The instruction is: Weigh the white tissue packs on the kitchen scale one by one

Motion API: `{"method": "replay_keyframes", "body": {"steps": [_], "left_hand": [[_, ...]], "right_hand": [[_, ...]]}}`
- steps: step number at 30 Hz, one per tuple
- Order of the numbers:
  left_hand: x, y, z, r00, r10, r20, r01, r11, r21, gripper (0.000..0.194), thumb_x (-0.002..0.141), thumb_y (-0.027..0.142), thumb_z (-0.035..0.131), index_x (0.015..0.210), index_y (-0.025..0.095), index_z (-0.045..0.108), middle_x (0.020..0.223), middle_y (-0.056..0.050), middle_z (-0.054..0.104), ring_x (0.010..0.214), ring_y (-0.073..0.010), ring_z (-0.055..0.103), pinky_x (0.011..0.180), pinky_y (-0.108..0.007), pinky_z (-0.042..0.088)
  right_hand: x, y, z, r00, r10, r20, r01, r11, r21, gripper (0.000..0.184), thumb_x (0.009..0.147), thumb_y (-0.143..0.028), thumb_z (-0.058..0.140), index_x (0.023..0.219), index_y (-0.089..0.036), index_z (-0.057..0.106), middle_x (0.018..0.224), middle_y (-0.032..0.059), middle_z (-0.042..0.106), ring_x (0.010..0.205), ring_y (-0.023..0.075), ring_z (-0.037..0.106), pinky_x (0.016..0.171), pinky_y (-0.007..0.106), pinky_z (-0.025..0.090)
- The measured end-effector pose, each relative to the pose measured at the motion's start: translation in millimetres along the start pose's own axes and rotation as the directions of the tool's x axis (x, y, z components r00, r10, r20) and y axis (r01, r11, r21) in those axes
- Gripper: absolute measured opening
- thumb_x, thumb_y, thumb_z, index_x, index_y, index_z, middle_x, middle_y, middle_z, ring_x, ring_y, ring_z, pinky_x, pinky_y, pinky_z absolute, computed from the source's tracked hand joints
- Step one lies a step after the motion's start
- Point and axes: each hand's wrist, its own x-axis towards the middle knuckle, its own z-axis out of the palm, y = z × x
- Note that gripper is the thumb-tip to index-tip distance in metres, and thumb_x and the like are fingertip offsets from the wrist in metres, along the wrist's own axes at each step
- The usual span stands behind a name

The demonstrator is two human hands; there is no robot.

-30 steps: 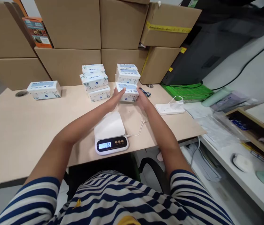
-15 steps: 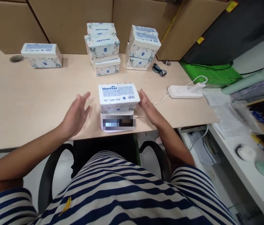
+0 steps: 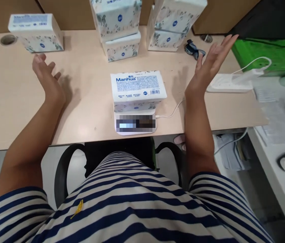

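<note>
A white tissue pack point(image 3: 138, 87) with blue "Manhua" print rests on the white digital scale point(image 3: 135, 131) near the table's front edge. The pack hides the weighing plate, and the display is blurred out. My left hand point(image 3: 47, 76) is raised over the table to the left of the pack, fingers apart and empty. On the other side, my right hand point(image 3: 208, 65) is lifted with its fingers stretched out, holding nothing, near the dark strap-like bundle point(image 3: 194, 49). Neither hand touches the pack.
Behind the scale stand a middle stack of tissue packs point(image 3: 119, 33) and a right stack point(image 3: 174, 27). A single tissue pack point(image 3: 37, 33) sits at the back left. A white power strip point(image 3: 229, 84) lies at right, by a green crate point(image 3: 271, 54). Cardboard boxes point(image 3: 66, 15) line the back.
Both hands took a tissue pack from the right stack and set it on the scale. They have let go and moved apart, left hand leftward, right hand rightward. The camera view has shifted downward.
</note>
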Motion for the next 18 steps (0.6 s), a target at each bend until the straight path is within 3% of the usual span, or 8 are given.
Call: {"method": "replay_keyframes", "body": {"steps": [2, 4, 8, 11, 13, 18], "left_hand": [[7, -2, -5.5, 0.999, -0.032, -0.027, 0.032, 0.999, 0.001, 0.043, 0.126, 0.053, 0.014, 0.158, 0.035, 0.035, 0.184, 0.006, 0.034, 0.167, -0.0148, 0.045, 0.134, -0.042, 0.048], [15, -3, -11.4, 0.997, -0.052, -0.048, 0.053, 0.998, 0.02, 0.049, 0.124, 0.056, 0.005, 0.16, 0.038, 0.032, 0.186, 0.011, 0.03, 0.17, -0.0121, 0.04, 0.136, -0.039, 0.047], [20, 3, -21.7, 0.994, -0.089, -0.062, 0.09, 0.996, 0.013, 0.061, 0.118, 0.073, 0.008, 0.16, 0.038, 0.035, 0.189, 0.012, 0.027, 0.169, -0.014, 0.042, 0.136, -0.037, 0.047], [18, 8, -24.6, 0.991, -0.092, -0.096, 0.09, 0.996, -0.018, 0.051, 0.125, 0.055, 0.007, 0.164, 0.038, 0.036, 0.189, 0.013, 0.03, 0.166, -0.0128, 0.046, 0.137, -0.037, 0.046], [17, 10, -24.7, 0.99, -0.081, -0.113, 0.078, 0.997, -0.025, 0.05, 0.126, 0.053, 0.009, 0.165, 0.037, 0.035, 0.19, 0.011, 0.028, 0.165, -0.0129, 0.047, 0.137, -0.036, 0.045], [20, 5, -26.8, 0.995, -0.062, -0.079, 0.065, 0.997, 0.047, 0.069, 0.114, 0.079, 0.009, 0.162, 0.037, 0.037, 0.188, 0.011, 0.027, 0.163, -0.015, 0.046, 0.132, -0.034, 0.048]], "right_hand": [[-7, -3, 6, 0.992, 0.002, -0.123, 0.0, 1.0, 0.02, 0.127, 0.078, -0.11, -0.014, 0.18, -0.035, -0.027, 0.192, 0.0029, -0.022, 0.185, 0.0348, -0.008, 0.146, 0.065, 0.023], [-9, -6, 12, 0.976, -0.021, -0.216, 0.031, 0.999, 0.044, 0.131, 0.077, -0.113, -0.007, 0.179, -0.031, -0.015, 0.192, 0.0083, -0.018, 0.185, 0.0364, 0.001, 0.144, 0.062, 0.027], [-9, -6, 22, 0.975, -0.045, -0.217, 0.056, 0.997, 0.046, 0.118, 0.087, -0.107, -0.002, 0.177, -0.032, -0.006, 0.192, 0.0096, -0.01, 0.185, 0.0334, 0.007, 0.144, 0.06, 0.027], [-10, 0, 24, 0.957, -0.049, -0.285, 0.072, 0.995, 0.07, 0.119, 0.085, -0.108, -0.002, 0.176, -0.031, -0.002, 0.192, 0.0106, -0.005, 0.184, 0.0359, 0.008, 0.145, 0.06, 0.023], [-11, 7, 21, 0.951, -0.066, -0.303, 0.095, 0.992, 0.084, 0.117, 0.087, -0.108, 0.003, 0.176, -0.033, 0.0, 0.192, 0.0087, -0.002, 0.184, 0.0366, 0.008, 0.146, 0.059, 0.019], [-10, 18, 4, 0.957, -0.082, -0.28, 0.107, 0.991, 0.075, 0.115, 0.088, -0.108, 0.01, 0.176, -0.036, -0.001, 0.19, 0.0107, 0.001, 0.184, 0.039, 0.009, 0.143, 0.067, 0.023]]}}
